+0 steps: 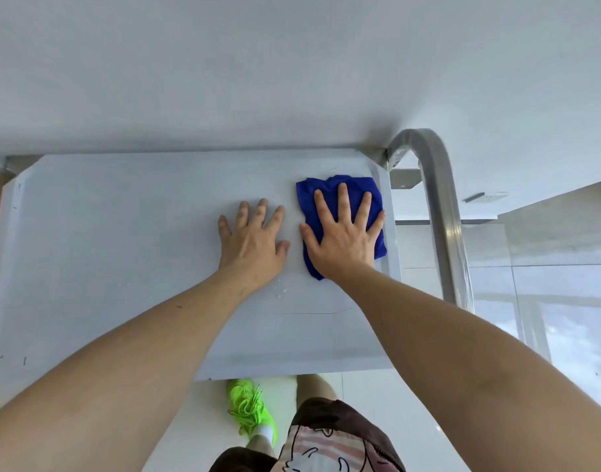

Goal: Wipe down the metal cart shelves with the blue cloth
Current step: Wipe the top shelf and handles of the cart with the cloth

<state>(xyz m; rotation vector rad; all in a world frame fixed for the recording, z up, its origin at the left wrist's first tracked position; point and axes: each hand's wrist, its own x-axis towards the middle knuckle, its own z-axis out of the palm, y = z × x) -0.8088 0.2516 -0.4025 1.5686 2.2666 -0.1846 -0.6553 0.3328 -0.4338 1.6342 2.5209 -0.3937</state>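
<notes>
The metal cart's top shelf (122,250) fills the middle of the head view, pale grey and flat. A folded blue cloth (309,192) lies near its far right corner. My right hand (343,233) presses flat on the cloth with fingers spread. My left hand (255,240) rests flat on the bare shelf just left of the cloth, fingers apart, holding nothing. A few water drops (280,292) sit on the shelf below my left wrist.
The cart's curved metal handle (442,212) rises at the right end. A white wall (292,63) stands right behind the cart. Glossy tiled floor (547,318) lies to the right. My green shoe (249,407) shows under the shelf's near edge.
</notes>
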